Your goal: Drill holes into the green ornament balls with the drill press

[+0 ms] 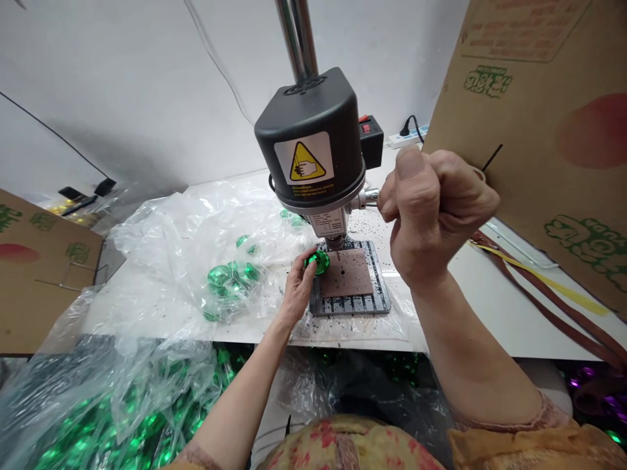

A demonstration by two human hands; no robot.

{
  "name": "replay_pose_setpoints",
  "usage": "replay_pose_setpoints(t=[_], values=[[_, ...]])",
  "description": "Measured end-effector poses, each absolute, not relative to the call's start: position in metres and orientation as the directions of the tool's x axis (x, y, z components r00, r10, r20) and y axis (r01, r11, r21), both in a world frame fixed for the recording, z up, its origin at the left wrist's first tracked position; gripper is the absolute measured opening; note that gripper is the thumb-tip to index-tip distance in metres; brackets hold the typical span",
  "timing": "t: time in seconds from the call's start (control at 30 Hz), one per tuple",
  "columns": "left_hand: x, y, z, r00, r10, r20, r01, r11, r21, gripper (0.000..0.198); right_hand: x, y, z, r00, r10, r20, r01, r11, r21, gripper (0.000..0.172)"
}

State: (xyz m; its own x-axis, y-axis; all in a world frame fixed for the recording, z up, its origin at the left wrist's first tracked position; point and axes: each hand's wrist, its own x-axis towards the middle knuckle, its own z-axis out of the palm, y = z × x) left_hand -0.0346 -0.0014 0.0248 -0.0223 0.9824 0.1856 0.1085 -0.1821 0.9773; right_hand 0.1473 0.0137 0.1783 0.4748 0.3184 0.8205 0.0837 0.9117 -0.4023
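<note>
A black bench drill press (311,140) with a yellow warning label stands on the white table. Below its chuck lies a brown board (347,273) on a slotted grey base plate (350,305). My left hand (298,284) pinches a shiny green faceted ball (318,262) at the left edge of the board, beside the drill bit. Raised at the right of the drill head, my right hand (435,209) is closed in a fist by the metal feed handle (368,198); what its fingers wrap round is hidden.
Clear plastic bags with green balls (223,281) lie left on the table, with more green balls (147,424) below its front edge. Cardboard boxes stand at left (49,274) and right (548,143). A power strip (406,137) sits behind.
</note>
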Motion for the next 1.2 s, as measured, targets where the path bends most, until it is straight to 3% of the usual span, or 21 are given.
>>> replay_pose_setpoints(t=[0.27, 0.53, 0.67, 0.8, 0.9, 1.0, 1.2], values=[[-0.035, 0.007, 0.01, -0.046, 0.967, 0.25, 0.187, -0.237, 0.953, 0.037, 0.146, 0.016, 0.178, 0.481, 0.293, 0.826, 0.053, 0.931, -0.361, 0.049], [-0.039, 0.002, 0.012, 0.061, 0.904, 0.422, 0.441, -0.404, 0.801, 0.029, 0.148, 0.014, 0.178, 0.48, 0.31, 0.821, 0.109, 0.907, -0.406, 0.052], [-0.037, -0.002, 0.013, 0.117, 0.902, 0.416, 0.477, -0.418, 0.773, 0.027, 0.147, 0.015, 0.177, 0.485, 0.323, 0.813, 0.093, 0.905, -0.415, 0.053], [-0.035, -0.003, 0.015, 0.066, 0.938, 0.342, 0.384, -0.34, 0.859, 0.038, 0.147, 0.016, 0.177, 0.488, 0.298, 0.821, 0.088, 0.919, -0.385, 0.053], [-0.031, 0.0, 0.016, -0.047, 0.967, 0.249, 0.141, -0.24, 0.96, 0.043, 0.147, 0.016, 0.178, 0.478, 0.296, 0.827, 0.081, 0.922, -0.378, 0.052], [-0.025, 0.004, 0.015, -0.066, 0.985, 0.162, -0.043, -0.165, 0.985, 0.046, 0.147, 0.016, 0.177, 0.477, 0.289, 0.83, 0.115, 0.916, -0.385, 0.053], [-0.018, 0.008, 0.005, -0.027, 0.988, 0.152, 0.004, -0.152, 0.988, 0.048, 0.148, 0.012, 0.178, 0.459, 0.306, 0.834, 0.147, 0.9, -0.41, 0.051]])
